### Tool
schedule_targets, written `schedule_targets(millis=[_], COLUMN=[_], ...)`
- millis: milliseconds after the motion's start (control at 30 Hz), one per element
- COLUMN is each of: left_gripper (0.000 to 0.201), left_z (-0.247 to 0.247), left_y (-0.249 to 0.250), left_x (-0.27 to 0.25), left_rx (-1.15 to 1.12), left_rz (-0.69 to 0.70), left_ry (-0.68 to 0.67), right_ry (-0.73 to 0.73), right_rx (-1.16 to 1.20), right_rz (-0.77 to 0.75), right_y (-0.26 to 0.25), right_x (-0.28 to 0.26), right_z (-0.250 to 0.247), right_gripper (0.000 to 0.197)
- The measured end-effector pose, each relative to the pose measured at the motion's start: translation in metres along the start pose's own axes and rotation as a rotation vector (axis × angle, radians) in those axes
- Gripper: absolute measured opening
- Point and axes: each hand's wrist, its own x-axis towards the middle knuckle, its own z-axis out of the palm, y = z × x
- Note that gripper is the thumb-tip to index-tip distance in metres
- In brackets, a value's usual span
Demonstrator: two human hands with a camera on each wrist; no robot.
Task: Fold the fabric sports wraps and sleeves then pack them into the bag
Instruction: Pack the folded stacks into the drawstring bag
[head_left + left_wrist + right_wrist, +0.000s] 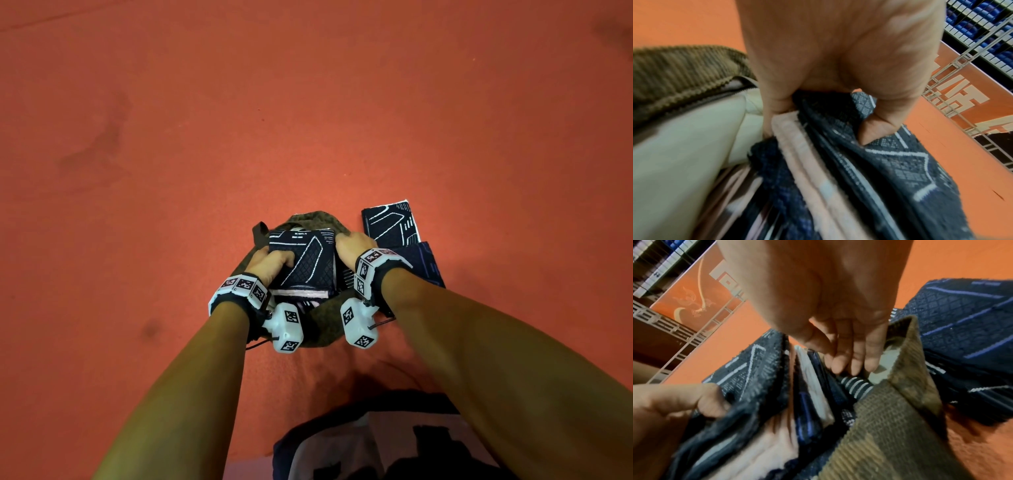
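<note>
An olive corduroy bag [310, 219] lies open on the orange floor. My left hand [274, 262] grips a folded navy sleeve with white lines [308, 260] over the bag's mouth. In the left wrist view, the thumb [877, 129] presses on top of the sleeve [900, 162] and the fingers curl beneath several folded layers. My right hand [346, 246] is at the bag's right rim. Its straight fingers [853, 360] reach inside between the corduroy rim [890, 418] and the packed fabric. Two more folded sleeves lie to the right of the bag, one white-lined [390, 219] and one blue-lined [424, 263].
The bag's cream lining [684, 146] shows at its left side, and a strap [259, 229] sticks out at its upper left. Orange floor [308, 102] spreads all around. Wire shelving with blue items [982, 19] stands in the background. My dark-and-white clothing [359, 445] is at the bottom.
</note>
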Motion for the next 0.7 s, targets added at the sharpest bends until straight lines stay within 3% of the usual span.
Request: schedule_targets(millis=[133, 267, 400, 467, 633, 700], left_gripper=[0.035, 0.037, 0.036, 0.032, 0.032, 0.037], left_z=[-0.002, -0.002, -0.002, -0.002, -0.005, -0.006], left_y=[-0.001, -0.002, -0.003, -0.003, -0.004, -0.003], left_x=[-0.001, -0.002, -0.001, 0.000, 0.002, 0.004], left_rx=[0.000, -0.014, -0.016, -0.021, -0.001, -0.018], left_rz=[0.002, 0.004, 0.005, 0.009, -0.002, -0.005], left_ry=[0.009, -0.005, -0.015, -0.012, -0.035, -0.031], right_ry=[-0.052, -0.086, -0.157, -0.128, -0.051, -0.048], right_rx=[-0.162, -0.260, -0.338, -0.334, -0.294, -0.273], right_rz=[0.026, -0.015, -0.037, -0.062, -0.154, -0.164], right_y=[0.011, 0.012, 0.010, 0.008, -0.009, -0.013], right_x=[-0.003, -0.005, -0.003, 0.003, 0.007, 0.008], right_z=[0.002, 0.004, 0.007, 0.012, 0.008, 0.003], right_gripper=[0.032, 0.042, 0.034, 0.034, 0.054, 0.043])
